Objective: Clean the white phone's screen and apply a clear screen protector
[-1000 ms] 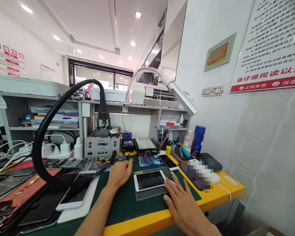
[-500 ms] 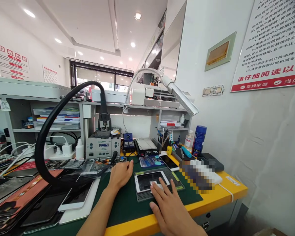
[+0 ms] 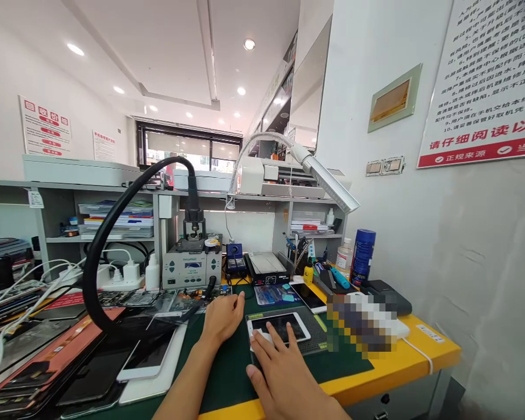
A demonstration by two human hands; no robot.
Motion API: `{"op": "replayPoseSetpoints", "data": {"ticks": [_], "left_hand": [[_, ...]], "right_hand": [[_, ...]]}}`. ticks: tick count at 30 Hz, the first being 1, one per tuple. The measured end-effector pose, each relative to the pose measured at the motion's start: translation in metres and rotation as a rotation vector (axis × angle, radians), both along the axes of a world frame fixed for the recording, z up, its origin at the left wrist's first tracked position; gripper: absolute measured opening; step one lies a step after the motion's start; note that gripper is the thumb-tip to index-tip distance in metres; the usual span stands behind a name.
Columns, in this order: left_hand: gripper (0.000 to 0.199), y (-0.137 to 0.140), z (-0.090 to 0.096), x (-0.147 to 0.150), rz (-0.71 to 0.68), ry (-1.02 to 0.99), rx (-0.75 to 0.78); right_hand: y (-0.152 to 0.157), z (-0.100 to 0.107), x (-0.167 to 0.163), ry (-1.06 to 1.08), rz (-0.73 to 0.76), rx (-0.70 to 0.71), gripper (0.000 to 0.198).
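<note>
A white smartphone [image 3: 294, 326] with a dark screen lies face up on a grey perforated pad [image 3: 317, 332], which rests on a green mat [image 3: 227, 379]. My right hand [image 3: 280, 364] is over the phone, fingers spread and stretched out. Its fingertips touch the screen and press a small white wipe [image 3: 262, 333] against the left part; the hand covers some of the wipe. My left hand [image 3: 224, 315] rests on the mat left of the pad, fingers curled in a loose fist. Its palm is hidden, so I cannot see whether anything is inside.
Phones and tablets [image 3: 153, 356] are piled on the left under a black curved hose [image 3: 91, 262]. A grey rework station [image 3: 191, 269] stands behind. On the right are another phone [image 3: 310, 297], a blurred-out item [image 3: 363, 324], a blue can [image 3: 363, 256] and the yellow table edge [image 3: 350, 382].
My right hand has slid the wipe leftward across the phone's screen. My left hand stays beside the pad. The whole view has shifted slightly, with the scene appearing farther right and lower.
</note>
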State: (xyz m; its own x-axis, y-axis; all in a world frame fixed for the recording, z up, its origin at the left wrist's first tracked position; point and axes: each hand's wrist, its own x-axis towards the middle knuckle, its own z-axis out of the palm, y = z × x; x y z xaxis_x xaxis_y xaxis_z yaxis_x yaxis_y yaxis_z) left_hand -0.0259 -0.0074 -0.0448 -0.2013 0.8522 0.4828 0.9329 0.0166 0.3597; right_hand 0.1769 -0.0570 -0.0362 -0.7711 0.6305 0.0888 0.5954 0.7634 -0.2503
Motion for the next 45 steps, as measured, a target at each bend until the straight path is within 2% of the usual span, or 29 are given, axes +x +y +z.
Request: {"op": "replayPoseSetpoints", "data": {"ticks": [11, 19, 26, 32, 41, 45], "left_hand": [[0.054, 0.003, -0.002, 0.000, 0.020, -0.017, 0.024], [0.052, 0.004, -0.004, -0.001, 0.007, -0.064, 0.039], [0.051, 0.005, -0.005, -0.002, -0.007, -0.104, 0.026], [0.051, 0.005, -0.006, -0.002, -0.014, -0.142, -0.004], [0.049, 0.011, -0.012, -0.002, -0.013, -0.180, -0.053], [0.046, 0.013, -0.013, -0.002, -0.002, -0.176, -0.034]], "right_hand": [[0.025, 0.008, -0.027, -0.050, -0.076, 0.012, 0.067], [0.037, 0.005, -0.024, -0.049, -0.059, -0.014, 0.066], [0.047, 0.009, -0.005, -0.070, -0.109, -0.006, 0.066], [0.053, 0.012, 0.025, -0.033, -0.182, -0.026, 0.073], [0.077, -0.003, 0.068, 0.049, -0.286, -0.051, 0.067], [0.086, -0.011, 0.077, 0.079, -0.274, -0.056, 0.069]]}}
